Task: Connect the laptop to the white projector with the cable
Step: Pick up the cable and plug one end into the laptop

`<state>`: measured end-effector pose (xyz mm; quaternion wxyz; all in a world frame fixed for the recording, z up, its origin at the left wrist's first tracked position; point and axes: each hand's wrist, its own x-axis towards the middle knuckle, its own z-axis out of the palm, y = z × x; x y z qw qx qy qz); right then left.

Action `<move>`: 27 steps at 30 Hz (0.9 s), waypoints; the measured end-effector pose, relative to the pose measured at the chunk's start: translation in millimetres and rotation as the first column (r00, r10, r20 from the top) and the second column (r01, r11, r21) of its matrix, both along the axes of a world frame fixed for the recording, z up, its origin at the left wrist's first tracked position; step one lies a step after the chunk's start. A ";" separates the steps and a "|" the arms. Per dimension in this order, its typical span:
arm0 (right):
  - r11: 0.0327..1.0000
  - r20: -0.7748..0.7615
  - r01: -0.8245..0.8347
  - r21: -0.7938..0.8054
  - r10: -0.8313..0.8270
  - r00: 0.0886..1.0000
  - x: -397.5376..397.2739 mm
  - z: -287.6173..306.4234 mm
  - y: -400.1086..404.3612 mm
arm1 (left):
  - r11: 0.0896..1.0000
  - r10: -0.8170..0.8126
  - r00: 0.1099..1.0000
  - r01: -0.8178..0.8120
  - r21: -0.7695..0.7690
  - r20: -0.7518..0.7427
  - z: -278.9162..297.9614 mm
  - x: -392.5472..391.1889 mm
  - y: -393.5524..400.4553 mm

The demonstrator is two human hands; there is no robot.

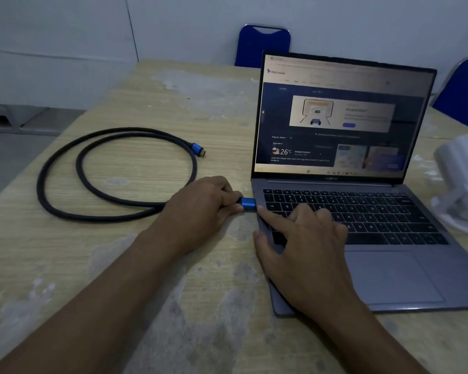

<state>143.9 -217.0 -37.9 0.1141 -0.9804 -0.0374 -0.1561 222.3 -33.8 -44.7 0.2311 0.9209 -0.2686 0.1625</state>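
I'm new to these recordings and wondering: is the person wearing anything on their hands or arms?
No. Both the left hand and the right hand are bare, with no gloves, rings, watch or bracelet showing. Both forearms are uncovered down to the frame's edge, with no sleeve in view.

The white projector [462, 182] is cut off by the right edge and blurred. The left hand [200, 203] hides the cable [114, 214] just behind its blue plug [248, 204], whose tip and the laptop [362, 265] port cannot be seen. Most screen text is too small to read.
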 end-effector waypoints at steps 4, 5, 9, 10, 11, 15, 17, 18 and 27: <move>1.000 -0.004 -0.003 -0.011 0.003 1.000 0.1 0.2 0.6 | 1.000 0.007 1.000 -0.007 -0.004 0.006 0.4 -1.8 -0.4; 1.000 -0.004 -0.003 -0.009 0.003 1.000 0.3 0.4 0.1 | 1.000 0.010 1.000 -0.010 -0.003 0.007 0.5 -2.3 -1.0; 1.000 0.000 -0.003 -0.008 0.003 1.000 1.0 -0.1 -1.1 | 1.000 0.031 0.999 -0.031 0.003 0.013 -0.7 -2.9 -2.7; 1.000 0.001 -0.005 -0.009 0.005 1.000 0.8 -0.4 -1.2 | 1.000 0.028 1.000 -0.028 0.002 0.014 -1.1 -2.7 -3.0; 1.000 0.003 -0.007 -0.006 0.007 1.000 0.5 -0.5 -1.2 | 1.000 0.025 1.000 -0.025 0.000 0.016 -1.6 -2.9 -3.0; 1.000 0.004 -0.022 0.004 0.022 1.000 0.5 0.0 -0.7 | 0.998 0.065 0.997 -0.066 0.013 0.042 -3.1 -5.2 -1.5; 0.999 0.013 -0.035 0.017 0.035 0.999 0.2 0.8 -1.3 | 0.995 0.103 0.994 -0.103 0.009 0.044 -1.5 -5.2 -0.8; 0.999 0.024 -0.046 0.027 0.045 0.999 -0.8 1.5 -2.0 | 0.991 0.133 0.990 -0.133 -0.003 0.037 -0.7 -5.7 0.1; 0.947 0.154 -0.281 0.153 0.258 0.954 16.8 41.1 22.8 | 0.758 0.570 0.820 -0.551 -0.349 -0.056 9.5 2.8 39.6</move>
